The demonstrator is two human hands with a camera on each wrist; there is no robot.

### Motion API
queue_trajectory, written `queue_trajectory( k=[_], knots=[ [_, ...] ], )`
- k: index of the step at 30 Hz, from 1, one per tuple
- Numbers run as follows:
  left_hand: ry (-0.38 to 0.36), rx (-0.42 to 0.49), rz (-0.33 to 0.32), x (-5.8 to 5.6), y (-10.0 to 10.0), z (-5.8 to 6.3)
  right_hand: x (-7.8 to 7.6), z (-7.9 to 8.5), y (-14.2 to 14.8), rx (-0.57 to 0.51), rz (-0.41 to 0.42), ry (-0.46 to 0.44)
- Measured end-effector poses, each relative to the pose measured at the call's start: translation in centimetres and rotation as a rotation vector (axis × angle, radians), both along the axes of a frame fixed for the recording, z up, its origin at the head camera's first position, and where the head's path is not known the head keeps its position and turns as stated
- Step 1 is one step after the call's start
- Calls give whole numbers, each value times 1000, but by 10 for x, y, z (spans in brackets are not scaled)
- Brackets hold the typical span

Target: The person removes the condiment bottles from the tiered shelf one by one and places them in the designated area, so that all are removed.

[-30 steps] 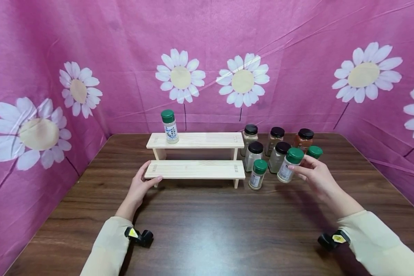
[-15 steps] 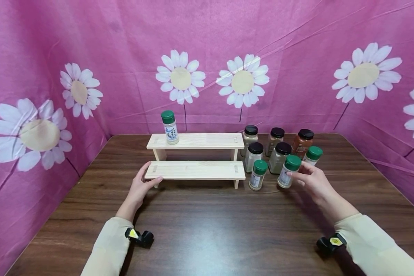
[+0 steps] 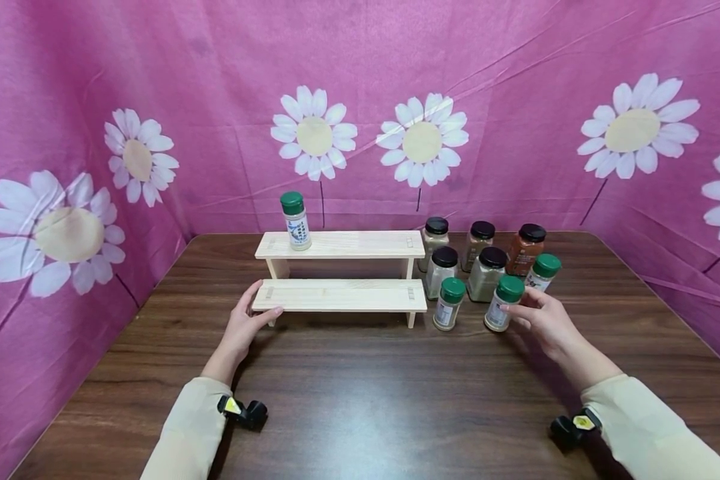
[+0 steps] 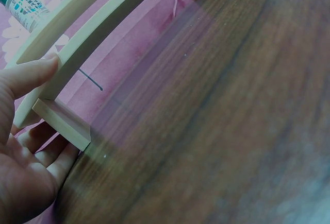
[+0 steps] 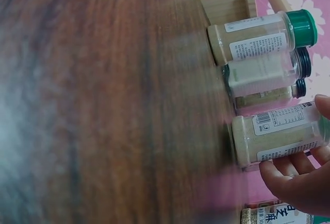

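Note:
My left hand (image 3: pixel 243 323) holds the left end of a two-step wooden shelf (image 3: pixel 336 295), its thumb on the front edge of the lower board; in the left wrist view the other fingers lie by the end leg (image 4: pixel 64 123). With thumb and fingers, my right hand (image 3: pixel 546 323) grips a green-capped spice jar (image 3: pixel 498 315), upright at the front of the jar group. The right wrist view shows the fingers around this jar (image 5: pixel 276 134), its base at the table top. Another green-capped jar (image 3: pixel 297 227) stands on the left of the upper board.
To the left of the held jar stands another green-capped jar (image 3: pixel 447 313). Several black-capped jars, one with reddish contents (image 3: pixel 525 253), stand behind. A further green-capped jar (image 3: pixel 543 270) is partly hidden behind my right hand. A pink flowered cloth (image 3: pixel 360 60) hangs behind the brown table (image 3: pixel 348 393).
The jar in my right hand has come down and slightly toward me, onto the table in front of the black-capped jars. My left hand and the shelf have not visibly moved.

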State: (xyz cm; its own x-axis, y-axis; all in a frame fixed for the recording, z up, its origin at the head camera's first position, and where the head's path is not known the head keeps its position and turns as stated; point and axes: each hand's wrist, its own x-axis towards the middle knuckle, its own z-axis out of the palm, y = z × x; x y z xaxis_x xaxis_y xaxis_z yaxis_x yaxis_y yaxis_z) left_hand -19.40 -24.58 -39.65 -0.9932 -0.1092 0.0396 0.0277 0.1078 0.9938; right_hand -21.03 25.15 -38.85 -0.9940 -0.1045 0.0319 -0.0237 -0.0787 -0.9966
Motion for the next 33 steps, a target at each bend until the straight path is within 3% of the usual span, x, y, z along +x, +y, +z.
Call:
queue_trajectory(
  k=[8,12,27,33],
  knots=[
    [9,3,1,0,0,0,17,24,-15,16,-3,-40],
    [9,3,-1,0,0,1,20,29,-17,11,-5,-59],
    [-12,-2,-9,1,1,3,22,27,-18,-22,24,-50],
    [-10,1,-4,1,1,2,13,13,-10,-25,17,-3]
  ],
)
